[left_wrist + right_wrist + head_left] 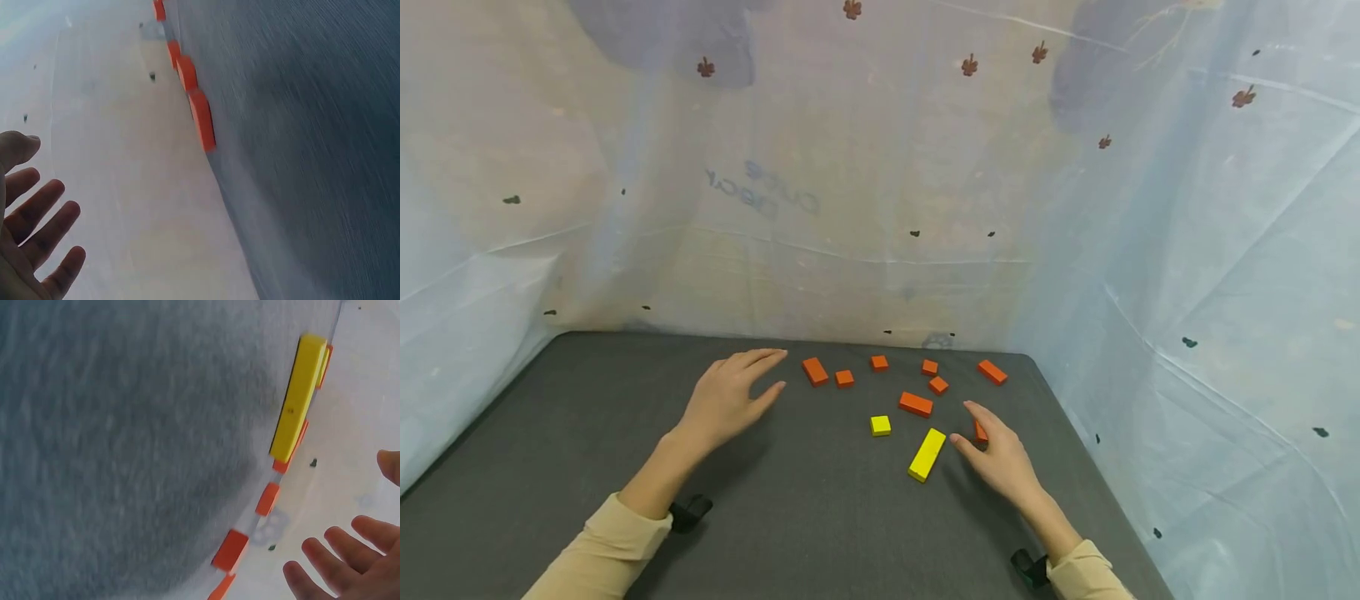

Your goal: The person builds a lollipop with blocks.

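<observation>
My left hand (726,402) hovers over the left part of the table with fingers spread and nothing in its grasp. Closest to its fingertips is an orange rectangular block (815,372). On the other side, my right hand (1000,454) is held above the table, fingers extended and empty. A long yellow block (927,455) lies just left of its thumb. Partly hidden behind that hand is an orange block (981,432). A small yellow block (881,426) sits left of the long one. In the right wrist view the long yellow block (299,400) appears beyond the fingers.
Farther back lie several orange blocks, among them a longer one (916,405), small ones (845,379) and one near the right corner (992,372). A plastic sheet (880,183) hangs behind the dark grey table (820,533) and along its sides.
</observation>
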